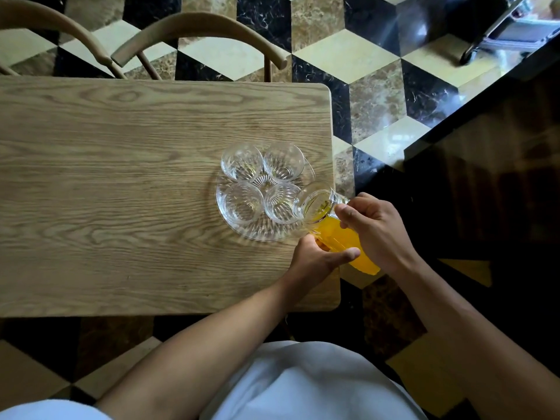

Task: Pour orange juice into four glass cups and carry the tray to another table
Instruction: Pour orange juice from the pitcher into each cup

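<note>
Juice-filled carafe point(339, 234) over empty cups point(280, 202)

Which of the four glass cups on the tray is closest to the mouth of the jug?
The near-right cup: the jug mouth sits right beside its rim. The other three stand farther away.

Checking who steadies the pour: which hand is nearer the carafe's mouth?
Right. The right hand grips the carafe just behind its mouth; the left hand holds it lower, toward the base.
</note>
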### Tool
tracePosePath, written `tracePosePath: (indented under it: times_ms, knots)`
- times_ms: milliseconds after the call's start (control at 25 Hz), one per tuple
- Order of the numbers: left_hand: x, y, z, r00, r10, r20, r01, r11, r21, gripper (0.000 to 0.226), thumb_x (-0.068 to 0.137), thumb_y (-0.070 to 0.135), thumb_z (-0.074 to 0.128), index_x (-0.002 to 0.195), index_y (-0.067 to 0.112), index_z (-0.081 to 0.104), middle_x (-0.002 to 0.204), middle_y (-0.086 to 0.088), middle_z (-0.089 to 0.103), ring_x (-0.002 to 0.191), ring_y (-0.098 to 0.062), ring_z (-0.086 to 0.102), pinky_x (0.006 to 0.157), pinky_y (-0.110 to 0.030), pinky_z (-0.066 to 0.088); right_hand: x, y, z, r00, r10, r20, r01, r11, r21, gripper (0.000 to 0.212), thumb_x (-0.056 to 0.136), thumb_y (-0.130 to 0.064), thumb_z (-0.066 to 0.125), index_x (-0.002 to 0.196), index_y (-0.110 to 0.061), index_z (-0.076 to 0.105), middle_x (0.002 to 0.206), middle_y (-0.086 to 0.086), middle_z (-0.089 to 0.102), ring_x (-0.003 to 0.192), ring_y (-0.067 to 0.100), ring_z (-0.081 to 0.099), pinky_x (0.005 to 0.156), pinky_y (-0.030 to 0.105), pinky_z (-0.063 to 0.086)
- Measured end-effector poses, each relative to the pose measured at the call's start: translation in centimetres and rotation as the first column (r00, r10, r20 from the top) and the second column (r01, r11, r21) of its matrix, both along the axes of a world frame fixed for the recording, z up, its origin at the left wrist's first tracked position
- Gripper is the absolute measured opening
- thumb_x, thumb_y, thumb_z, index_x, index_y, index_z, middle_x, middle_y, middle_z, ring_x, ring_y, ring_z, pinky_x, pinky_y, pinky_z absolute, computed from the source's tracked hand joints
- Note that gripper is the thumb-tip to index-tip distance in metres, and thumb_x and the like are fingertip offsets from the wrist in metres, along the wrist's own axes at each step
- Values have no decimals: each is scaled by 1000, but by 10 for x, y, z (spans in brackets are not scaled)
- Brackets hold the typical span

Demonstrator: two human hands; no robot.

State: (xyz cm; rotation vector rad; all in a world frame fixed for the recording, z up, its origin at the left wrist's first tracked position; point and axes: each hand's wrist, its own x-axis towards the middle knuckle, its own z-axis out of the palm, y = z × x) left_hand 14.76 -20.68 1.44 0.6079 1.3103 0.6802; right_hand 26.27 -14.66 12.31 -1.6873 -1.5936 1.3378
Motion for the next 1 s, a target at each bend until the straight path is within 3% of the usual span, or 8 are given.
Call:
tracePosePath:
  times_ms: [240,360,560,760,880,1000]
  knots:
    - [6,-3,7,994,31,109,-25,998,-52,27,80,9,88,90,17,64,66,14,69,59,0,63,59,-18,51,-12,7,2,998,10,68,-6,998,-58,33,95,-22,70,69,-1,69,77,7,55,57,0,49,53,11,36]
    - [7,-4,8,988,41,147,-30,997,-72,29,83,3,84,84,19,60,58,17,66,53,5,60,54,-13,48,-16,7,2,993,21,114,-14,998,-60,32,95,-21,69,71,1,69,81,15,59,57,0,50,52,11,37]
    - [4,-8,7,981,59,187,-48,997,-63,27,83,4,85,89,18,62,65,17,70,59,4,64,59,-13,50,-19,8,1,980,50,193,-37,997,-67,34,95,-27,68,72,-3,72,84,13,63,59,3,53,51,12,36]
    - [3,-8,10,969,98,227,-91,995,-45,26,84,-3,82,92,15,64,66,15,72,61,3,66,60,-13,51,-26,9,0,966,69,251,-59,997,-47,41,96,-31,67,75,4,70,89,17,64,72,25,60,60,31,40]
    - [3,-9,8,956,136,258,-126,990,-57,27,83,0,83,101,10,66,75,11,75,68,-2,69,65,-16,53,-30,10,2,962,74,264,-63,997,-48,41,96,-31,67,75,4,69,88,15,63,63,16,53,55,24,36]
    - [5,-10,5,938,188,291,-172,982,-78,37,81,1,85,113,5,67,90,5,78,81,-9,73,73,-21,56,-32,12,5,960,67,273,-54,997,-55,40,96,-32,67,76,3,70,89,14,65,65,17,55,54,24,36]
